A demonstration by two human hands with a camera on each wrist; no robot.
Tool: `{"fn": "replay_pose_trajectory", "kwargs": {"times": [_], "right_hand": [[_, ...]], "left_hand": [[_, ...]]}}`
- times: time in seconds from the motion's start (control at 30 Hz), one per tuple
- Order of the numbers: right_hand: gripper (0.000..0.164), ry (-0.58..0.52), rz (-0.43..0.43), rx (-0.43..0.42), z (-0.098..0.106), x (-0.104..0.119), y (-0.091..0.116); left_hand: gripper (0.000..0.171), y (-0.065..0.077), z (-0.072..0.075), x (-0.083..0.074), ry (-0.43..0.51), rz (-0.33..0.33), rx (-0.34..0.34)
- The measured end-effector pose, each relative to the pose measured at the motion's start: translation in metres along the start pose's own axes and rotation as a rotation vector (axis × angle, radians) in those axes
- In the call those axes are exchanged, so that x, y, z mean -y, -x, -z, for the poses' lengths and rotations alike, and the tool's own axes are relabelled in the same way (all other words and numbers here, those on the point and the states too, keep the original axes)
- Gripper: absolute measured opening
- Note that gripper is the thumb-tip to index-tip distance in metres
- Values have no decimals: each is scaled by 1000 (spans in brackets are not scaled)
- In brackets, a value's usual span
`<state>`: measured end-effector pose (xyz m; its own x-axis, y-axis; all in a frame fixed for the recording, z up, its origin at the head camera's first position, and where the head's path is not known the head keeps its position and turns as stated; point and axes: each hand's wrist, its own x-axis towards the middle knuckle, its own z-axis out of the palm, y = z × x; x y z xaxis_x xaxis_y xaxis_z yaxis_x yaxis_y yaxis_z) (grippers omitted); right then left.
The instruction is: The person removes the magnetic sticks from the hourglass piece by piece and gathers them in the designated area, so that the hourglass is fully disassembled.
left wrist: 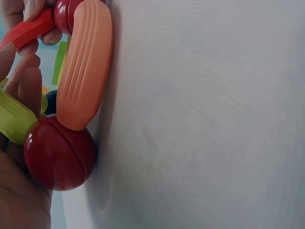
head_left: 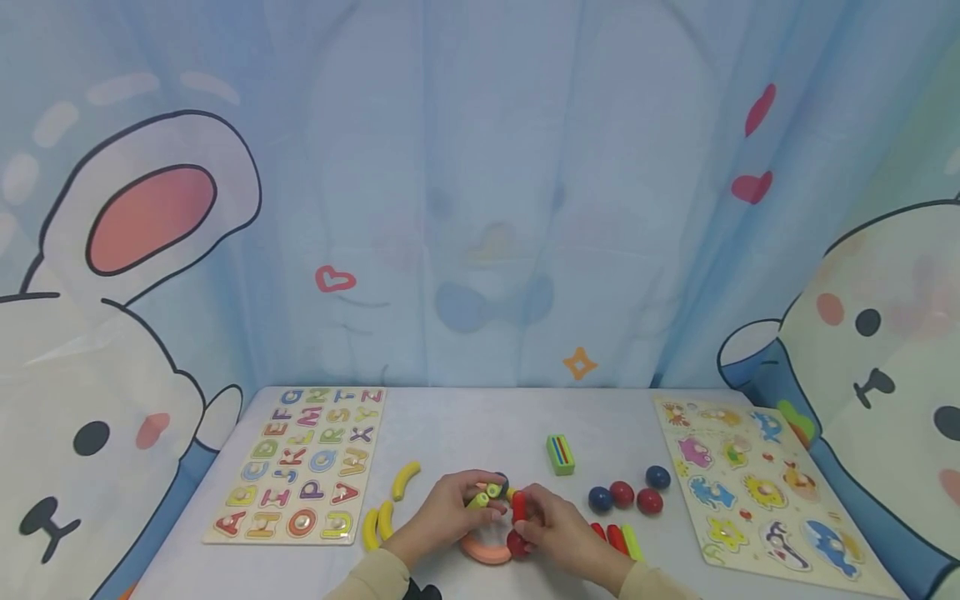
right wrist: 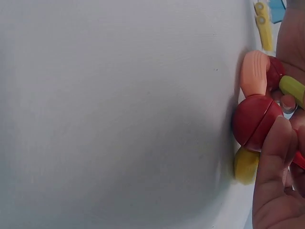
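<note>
My left hand (head_left: 442,510) curls round a yellow-green rod (left wrist: 14,117), whose end meets a red ball (left wrist: 59,152) close beside the palm. A second yellow-green rod end (head_left: 492,490) shows at its fingertips. Between thumb and fingers, my right hand (head_left: 557,527) pinches a short red rod (head_left: 519,504), upright in the head view; its fingers also touch another red ball (right wrist: 257,121). A curved orange piece (head_left: 486,552) links the two red balls low over the table. A yellow piece (right wrist: 246,166) joins the nearer ball in the right wrist view. Behind the hands, a dark blue ball (head_left: 502,481) is partly hidden.
Yellow curved pieces (head_left: 406,481) lie left of the hands. To the right are red and blue balls (head_left: 622,494), red rods (head_left: 617,539) and a yellow-green rod (head_left: 632,543). A green striped block (head_left: 560,454) sits behind. An alphabet board (head_left: 300,467) and an animal puzzle board (head_left: 750,483) flank the table.
</note>
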<state>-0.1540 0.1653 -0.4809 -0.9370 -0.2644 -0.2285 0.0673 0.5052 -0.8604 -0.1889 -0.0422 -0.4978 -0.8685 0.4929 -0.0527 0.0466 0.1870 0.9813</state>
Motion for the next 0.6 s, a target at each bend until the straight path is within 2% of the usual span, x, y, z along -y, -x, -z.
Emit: {"fn": "replay_pose_trajectory", "kwargs": {"times": [0.17, 0.3, 0.5, 0.6], "right_hand": [[44, -42, 0, -12, 8, -1, 4], [54, -71, 2, -51, 25, -4, 15], [68, -81, -2, -121, 69, -23, 43], [68, -1, -60, -187, 94, -42, 58]], "left_hand": [[39, -1, -1, 0, -45, 2, -19], [38, 0, -2, -1, -76, -3, -26], [39, 2, -3, -3, -145, 1, -68], [39, 3, -4, -4, -164, -10, -84]]}}
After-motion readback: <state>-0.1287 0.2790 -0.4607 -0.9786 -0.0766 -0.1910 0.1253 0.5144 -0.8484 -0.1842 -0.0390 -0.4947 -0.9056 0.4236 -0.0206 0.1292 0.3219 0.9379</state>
